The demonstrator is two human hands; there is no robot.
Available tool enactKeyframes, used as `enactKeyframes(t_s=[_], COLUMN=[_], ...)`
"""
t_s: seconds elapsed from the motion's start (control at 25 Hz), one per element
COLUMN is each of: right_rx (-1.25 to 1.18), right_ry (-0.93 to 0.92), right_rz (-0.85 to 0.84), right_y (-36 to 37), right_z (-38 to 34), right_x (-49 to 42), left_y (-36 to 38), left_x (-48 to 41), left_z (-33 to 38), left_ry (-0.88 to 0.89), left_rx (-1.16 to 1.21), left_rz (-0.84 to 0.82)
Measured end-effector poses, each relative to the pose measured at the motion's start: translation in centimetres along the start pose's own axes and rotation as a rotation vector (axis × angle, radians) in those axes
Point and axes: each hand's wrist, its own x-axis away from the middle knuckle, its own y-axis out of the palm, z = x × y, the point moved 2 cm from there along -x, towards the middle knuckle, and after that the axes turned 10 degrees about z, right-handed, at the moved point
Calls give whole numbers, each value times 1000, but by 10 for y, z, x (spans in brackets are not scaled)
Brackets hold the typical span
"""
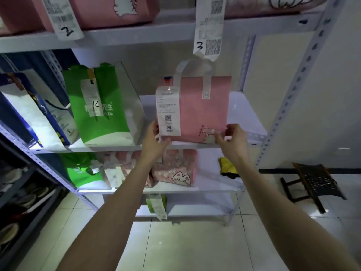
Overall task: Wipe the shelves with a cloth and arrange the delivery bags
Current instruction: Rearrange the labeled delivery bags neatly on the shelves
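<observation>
Head view. Holding a pink bag [203, 108] upright at the front edge of the middle shelf [246, 114], with both hands at its lower corners. Gripping the bottom left corner with the left hand [156, 140], thumb and fingers curled round the edge just beside a white receipt [169, 112] printed 366. Pinching the bottom right corner with the right hand [233, 138], fingers bent over the front beside a small cartoon print. Cannot tell whether resting on the shelf or hanging just above it.

Standing left of it on the same shelf, near but apart: a green bag [103, 106] with a handwritten mark on its slip, then a blue and white bag [29, 114], leaning.

Lying on the lower shelf [214, 185], at the right, apart from both hands: a yellow cloth [226, 167]. To its left, a pink cat bag [175, 170] and a second green bag [82, 173].

Hanging over the edge of the top shelf [136, 34]: a receipt marked 2 [64, 18] and a receipt marked 3 [210, 28], from more pink bags [117, 10] above.

Standing on the tiled floor [195, 241] at the right, well apart from the shelves: a dark folding stool [316, 180].
</observation>
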Motion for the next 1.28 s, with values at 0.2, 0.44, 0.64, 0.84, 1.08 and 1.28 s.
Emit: enactKeyframes(t_s=[0.2, 0.44, 0.64, 0.84, 1.08, 1.28], right_rx=[-28, 276, 250, 212, 210, 210], right_ry=[-74, 165, 373, 302, 315, 311], right_rz=[226, -321, -277, -141, -169, -155], right_y=[17, 145, 229, 217, 136, 119], right_z=[41, 128, 176, 196, 193, 180], right_x=[83, 128, 82, 74, 136, 133], left_y=[-11, -8, -9, 6, 26, 41], left_x=[49, 91, 90, 82, 96, 95], left_z=[-56, -183, -250, -268, -243, -232], left_ry=[6, -341, -361, -361, -477, -449], left_rx=[-19, -233, -310, -264, -155, -210], left_rz=[180, -113, -204, -179, -205, -149])
